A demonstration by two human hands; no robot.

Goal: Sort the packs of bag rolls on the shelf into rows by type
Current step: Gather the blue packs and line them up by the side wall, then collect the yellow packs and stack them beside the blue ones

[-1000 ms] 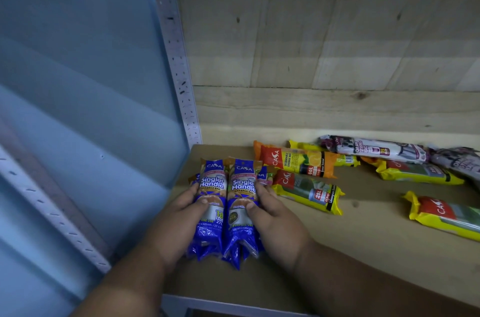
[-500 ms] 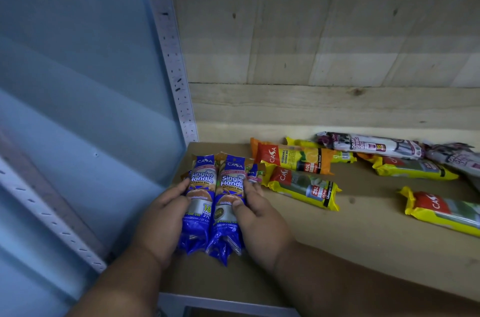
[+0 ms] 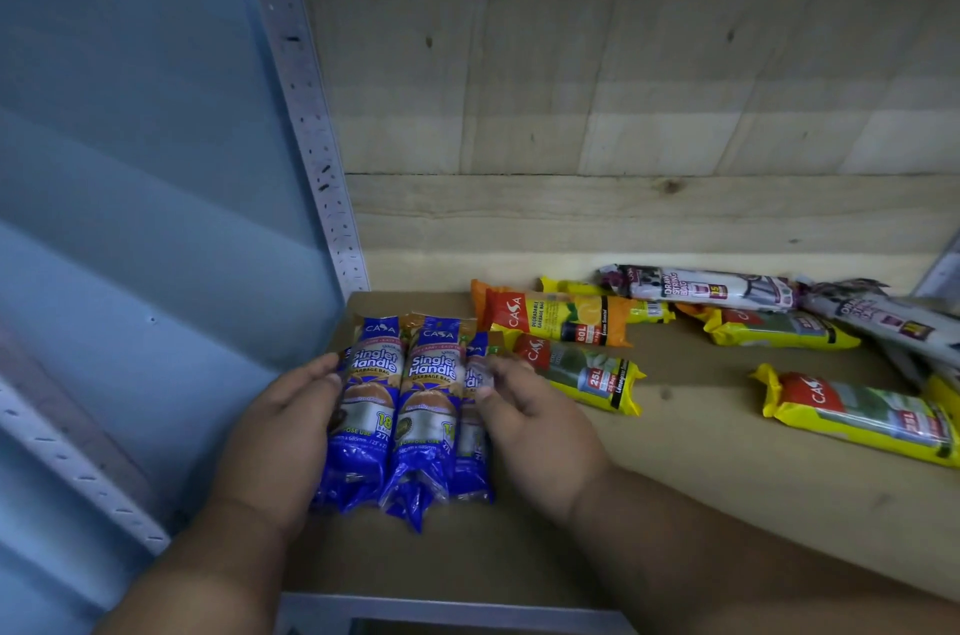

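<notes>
Blue packs are lying side by side at the shelf's left front corner, three of them showing, ends pointing front to back. Left hand is lying along the outer side of the leftmost pack, fingers fairly straight and together, touching its wrapper. Right hand is sitting against the right side of the group, fingers loosely bent with the tips touching the narrow third pack; whether it is gripping it cannot be told. Just left of the packs the shelf is ending at a perforated metal post and a blue side panel, leaving little room there. To the right, bare board is lying open along the front. An orange pack and a yellow pack are lying just beside the right hand's fingertips; more yellow packs and white packs are scattered farther right, toward the wooden back wall. Both forearms are reaching in from the front edge, angling toward each other.
</notes>
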